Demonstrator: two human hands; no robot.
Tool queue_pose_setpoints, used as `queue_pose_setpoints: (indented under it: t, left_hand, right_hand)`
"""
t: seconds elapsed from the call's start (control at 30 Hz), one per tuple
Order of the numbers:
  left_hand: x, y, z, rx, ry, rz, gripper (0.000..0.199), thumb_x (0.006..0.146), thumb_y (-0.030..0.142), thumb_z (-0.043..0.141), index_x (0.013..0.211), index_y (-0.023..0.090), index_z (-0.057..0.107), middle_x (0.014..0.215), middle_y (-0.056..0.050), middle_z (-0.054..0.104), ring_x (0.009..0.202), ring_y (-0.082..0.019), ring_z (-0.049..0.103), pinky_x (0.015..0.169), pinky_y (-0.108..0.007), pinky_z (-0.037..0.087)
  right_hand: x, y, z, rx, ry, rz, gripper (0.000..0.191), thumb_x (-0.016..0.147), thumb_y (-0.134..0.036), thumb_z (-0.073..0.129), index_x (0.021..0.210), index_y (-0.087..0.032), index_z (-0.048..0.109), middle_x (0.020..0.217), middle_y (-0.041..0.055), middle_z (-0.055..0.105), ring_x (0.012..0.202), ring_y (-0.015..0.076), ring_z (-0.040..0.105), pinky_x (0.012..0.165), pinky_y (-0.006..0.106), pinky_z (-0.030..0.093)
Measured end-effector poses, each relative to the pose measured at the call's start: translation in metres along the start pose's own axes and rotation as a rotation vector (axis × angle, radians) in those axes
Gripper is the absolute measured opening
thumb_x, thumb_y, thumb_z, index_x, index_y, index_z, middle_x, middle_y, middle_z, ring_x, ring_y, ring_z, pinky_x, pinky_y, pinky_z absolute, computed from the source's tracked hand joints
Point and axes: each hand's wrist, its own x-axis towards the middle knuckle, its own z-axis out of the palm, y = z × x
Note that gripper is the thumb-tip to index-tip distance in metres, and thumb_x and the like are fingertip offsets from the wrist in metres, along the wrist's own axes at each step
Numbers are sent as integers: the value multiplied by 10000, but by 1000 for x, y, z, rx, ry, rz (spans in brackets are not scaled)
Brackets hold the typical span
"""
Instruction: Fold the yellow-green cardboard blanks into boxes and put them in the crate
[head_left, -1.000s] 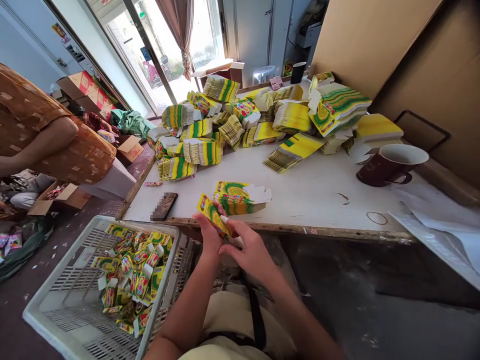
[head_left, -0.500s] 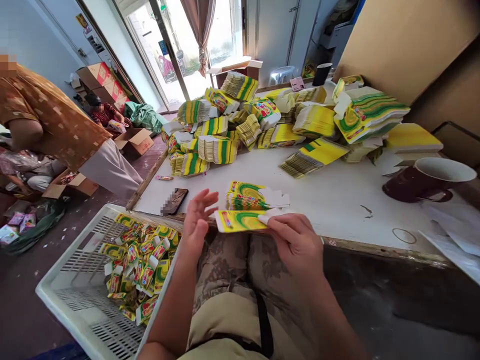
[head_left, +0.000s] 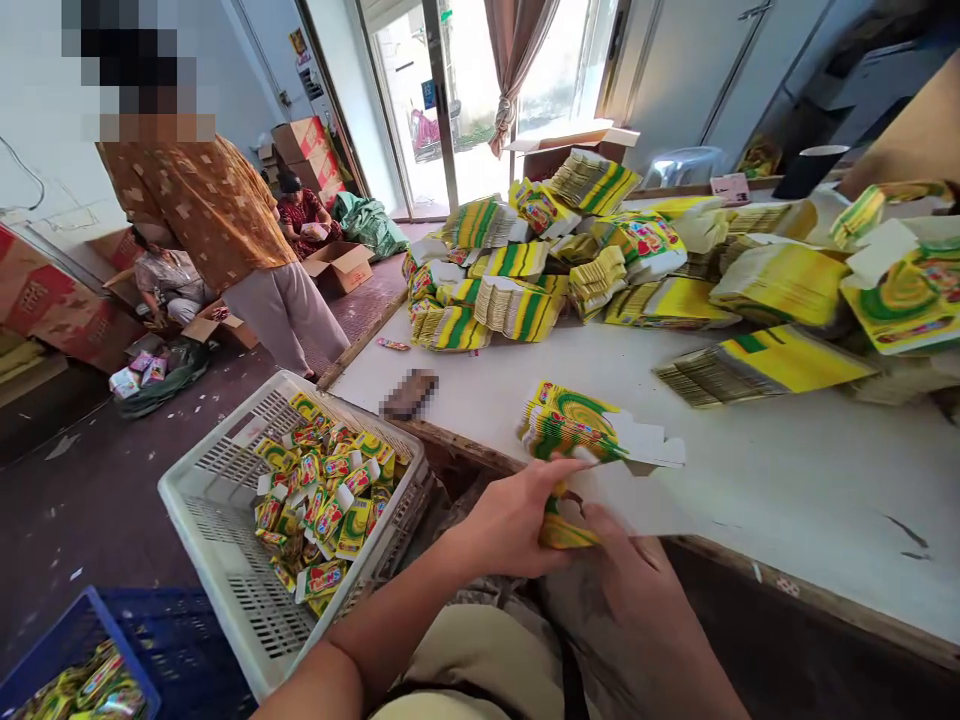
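Both of my hands are closed on one small yellow-and-green printed carton (head_left: 564, 528) at the table's front edge, above my lap. My left hand (head_left: 517, 515) grips its left side, the thumb along the top. My right hand (head_left: 634, 565) holds the right side, its fingers partly blurred. The carton's end looks opened out between the thumbs. Just beyond my hands a small stack of flat cartons (head_left: 574, 418) lies on the white table (head_left: 480, 400), white flaps pointing right. To my left, a white plastic crate (head_left: 217, 540) holds many folded cartons (head_left: 322, 500).
Bundles of flat cartons (head_left: 517, 305) are heaped along the back of the table. A phone (head_left: 409, 393) lies near its left corner. A blue crate (head_left: 172, 640) stands at lower left. One person (head_left: 202, 220) stands beyond; others sit among cardboard boxes (head_left: 337, 268).
My left hand, open before, has come to the carton and now grips it together with my right hand. The view has swung left, bringing the blue crate into sight.
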Motion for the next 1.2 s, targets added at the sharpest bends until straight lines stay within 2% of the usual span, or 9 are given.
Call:
queue_pose_setpoints:
  t: [0.1, 0.3, 0.43, 0.6, 0.73, 0.83, 0.93, 1.07, 1.2]
  left_hand:
    - [-3, -6, 6, 28, -13, 93, 808, 707, 316, 718, 1419, 240, 342, 1321, -131, 562, 1174, -309, 585, 946, -400, 497]
    - [-3, -13, 9, 44, -18, 71, 735, 699, 273, 709, 1364, 274, 397, 1261, -102, 563, 1149, -284, 582, 927, -382, 493]
    - [-1, -16, 10, 47, -67, 2, 696, 679, 294, 710, 1311, 274, 418, 1259, -94, 556, 1098, -271, 603, 849, -344, 508]
    - [3, -26, 18, 3, 1, -24, 815, 643, 292, 711, 1372, 207, 356, 1163, -116, 593, 873, -258, 660, 746, -357, 520]
    - [7, -21, 15, 27, 116, -37, 886, 631, 295, 756, 1402, 206, 327, 1236, -162, 555, 1096, -327, 594, 894, -448, 493]
    - [8, -13, 9, 27, 349, -165, 896, 541, 338, 865, 1324, 239, 441, 1311, -158, 519, 1251, -377, 479, 1064, -562, 355]
    - [7, -6, 8, -343, 523, -272, 894, 508, 412, 914, 1272, 247, 481, 1294, -120, 542, 1199, -329, 532, 1049, -513, 400]
    - [10, 2, 10, -1038, 770, -306, 613, 725, 424, 795, 1227, 265, 481, 1218, -72, 588, 1049, -246, 651, 933, -424, 502]
    - [14, 4, 8, -1299, 953, -362, 400, 779, 446, 741, 1047, 219, 550, 963, -22, 675, 860, -199, 701, 825, -376, 536]
  right_hand:
    - [1, 11, 2, 272, -142, 293, 456, 860, -451, 640, 1277, -268, 642, 1330, 118, 637, 1238, 326, 594, 975, 434, 557]
    - [3, 26, -5, 180, -34, 326, 517, 849, -507, 647, 1331, -331, 589, 1473, 63, 513, 1361, 315, 467, 1087, 472, 449]
    - [-1, 27, -10, -72, -122, 87, 592, 919, -540, 521, 1443, -267, 473, 1499, 101, 475, 1392, 306, 426, 1137, 498, 377]
    - [-4, 21, -9, -494, -178, -312, 537, 931, -292, 555, 1457, -278, 452, 1535, 74, 422, 1374, 260, 462, 1104, 424, 447]
    - [-4, 19, -8, -492, -74, -369, 353, 915, -221, 551, 1244, -294, 657, 1466, 57, 516, 1270, 261, 577, 1034, 423, 520]
    - [-2, 16, -8, -367, 133, -254, 297, 891, -267, 607, 1177, -274, 690, 1379, 70, 602, 1216, 284, 618, 1025, 481, 521]
    - [-1, 15, -6, -293, 232, -134, 321, 897, -303, 616, 1210, -265, 672, 1306, 77, 657, 1181, 294, 641, 992, 506, 539]
    - [1, 19, 1, -343, 37, -328, 328, 895, -236, 604, 1210, -298, 676, 1455, 54, 532, 1291, 285, 555, 1041, 487, 505]
    - [3, 23, 4, -402, -135, -416, 320, 869, -202, 641, 1170, -295, 700, 1488, 74, 492, 1284, 277, 562, 1000, 448, 542]
